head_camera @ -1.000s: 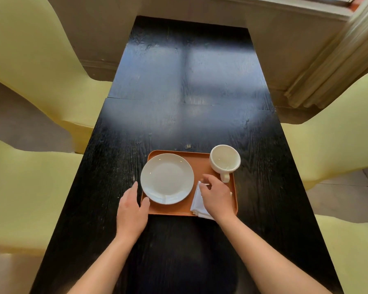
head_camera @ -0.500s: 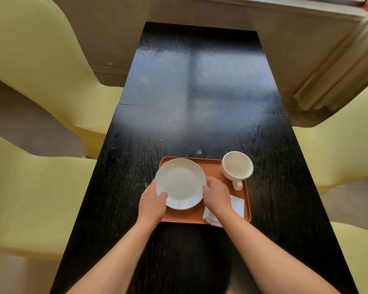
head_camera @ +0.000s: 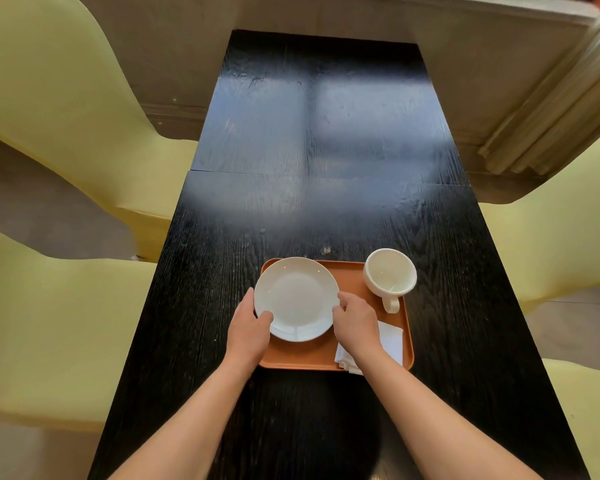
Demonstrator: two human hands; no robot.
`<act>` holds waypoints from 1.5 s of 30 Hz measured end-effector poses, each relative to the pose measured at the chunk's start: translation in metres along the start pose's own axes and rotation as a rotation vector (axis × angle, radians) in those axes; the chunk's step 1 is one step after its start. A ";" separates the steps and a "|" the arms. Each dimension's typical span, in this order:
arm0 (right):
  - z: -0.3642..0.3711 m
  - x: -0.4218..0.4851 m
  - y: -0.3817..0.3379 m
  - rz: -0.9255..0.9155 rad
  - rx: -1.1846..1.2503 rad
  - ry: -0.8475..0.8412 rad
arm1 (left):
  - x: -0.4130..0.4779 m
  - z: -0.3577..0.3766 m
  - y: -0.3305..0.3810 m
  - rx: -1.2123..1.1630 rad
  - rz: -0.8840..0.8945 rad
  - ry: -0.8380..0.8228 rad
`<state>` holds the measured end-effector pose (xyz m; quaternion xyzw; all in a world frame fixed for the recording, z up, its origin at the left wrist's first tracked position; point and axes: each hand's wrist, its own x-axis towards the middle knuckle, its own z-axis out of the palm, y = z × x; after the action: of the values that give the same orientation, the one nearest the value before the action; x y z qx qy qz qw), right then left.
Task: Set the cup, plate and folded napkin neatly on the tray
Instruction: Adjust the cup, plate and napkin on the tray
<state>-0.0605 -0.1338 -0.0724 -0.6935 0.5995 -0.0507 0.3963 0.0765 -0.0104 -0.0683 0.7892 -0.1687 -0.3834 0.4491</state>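
Observation:
An orange tray (head_camera: 312, 356) lies on the black table. A round white plate (head_camera: 297, 297) rests on its left half, its left rim reaching past the tray's edge. My left hand (head_camera: 248, 332) grips the plate's near-left rim, thumb on top. My right hand (head_camera: 355, 322) holds the plate's right rim with its fingertips. A white cup (head_camera: 389, 276) stands upright at the tray's far right corner, handle pointing toward me. A folded white napkin (head_camera: 390, 341) lies at the tray's near right, partly hidden under my right wrist, one corner over the front edge.
The black wooden table (head_camera: 319, 150) stretches away toward a wall. Pale yellow chairs stand on both sides, two on the left (head_camera: 56, 98) and two on the right (head_camera: 561, 230). A curtain (head_camera: 551, 109) hangs at the far right.
My right hand left the napkin and moved to the plate's right rim. My left hand came from the tray's edge onto the plate's left rim. The plate sits slightly farther back.

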 end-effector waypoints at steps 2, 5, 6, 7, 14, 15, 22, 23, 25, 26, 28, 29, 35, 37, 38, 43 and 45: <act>-0.001 -0.001 -0.002 0.002 0.001 0.003 | 0.001 0.000 0.002 0.008 -0.005 -0.001; -0.001 0.001 0.000 0.010 0.027 0.003 | 0.006 0.000 0.002 0.019 0.001 -0.005; -0.001 0.001 0.000 0.018 0.035 0.000 | 0.007 0.000 0.002 0.019 0.005 -0.001; -0.001 0.002 0.001 0.026 0.042 -0.006 | 0.008 0.000 0.002 0.018 0.008 0.003; -0.002 0.005 0.002 0.035 0.073 -0.026 | 0.005 0.001 0.002 -0.002 -0.002 0.011; -0.002 0.005 0.002 0.032 0.073 -0.029 | 0.005 0.002 0.003 0.003 -0.020 0.025; -0.004 0.005 0.005 0.015 0.074 -0.045 | 0.007 0.003 0.004 0.052 -0.004 0.025; -0.005 0.005 0.006 0.010 0.077 -0.050 | 0.007 0.003 0.003 0.053 -0.001 0.025; -0.008 0.004 0.008 0.004 0.093 -0.063 | 0.009 0.003 0.000 0.057 -0.001 0.017; -0.009 0.003 0.008 -0.001 0.105 -0.071 | 0.009 0.003 -0.001 0.058 -0.006 0.022; -0.013 -0.001 0.008 -0.021 0.136 -0.079 | 0.007 0.006 -0.003 0.088 -0.013 0.082; -0.015 -0.004 0.010 -0.032 0.156 -0.066 | 0.004 0.007 -0.004 0.109 -0.008 0.132; -0.037 -0.024 0.052 0.132 0.247 0.297 | -0.027 0.018 -0.015 0.191 0.144 0.184; -0.044 -0.030 0.070 0.176 0.243 0.332 | -0.038 0.027 -0.019 0.210 0.170 0.157; -0.047 -0.032 0.079 0.188 0.230 0.347 | -0.045 0.032 -0.019 0.222 0.179 0.131; -0.064 -0.040 0.107 0.206 0.083 0.320 | -0.069 0.066 -0.016 0.317 0.184 -0.112; -0.065 -0.042 0.109 0.165 -0.022 0.244 | -0.074 0.078 -0.012 0.368 0.167 -0.189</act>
<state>-0.1938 -0.1258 -0.0777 -0.6348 0.6989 -0.0953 0.3155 -0.0316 -0.0044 -0.0687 0.8017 -0.3420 -0.3797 0.3101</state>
